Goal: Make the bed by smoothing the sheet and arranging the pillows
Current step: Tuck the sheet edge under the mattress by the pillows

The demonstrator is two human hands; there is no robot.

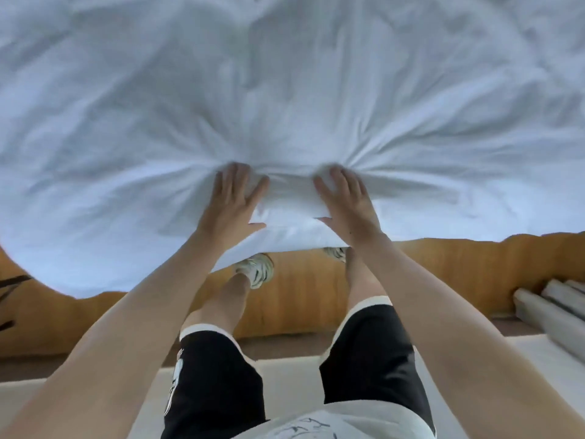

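A white sheet (285, 90) covers the bed and fills the upper half of the head view, wrinkled all over. Creases fan out from the spot where both hands meet it, near the bed's front edge. My left hand (232, 201) lies flat on the sheet with fingers straight and spread. My right hand (346, 201) presses beside it, fingers also straight, thumb pointing inward. A raised fold of sheet bunches between the two hands. No pillow is in view.
Below the sheet's hanging edge runs a wooden bed frame (443, 280). My legs in black shorts and light shoes (256, 267) stand against it. Grey rolled or tubular things (554, 302) lie at the right. Pale floor (285, 384) lies underfoot.
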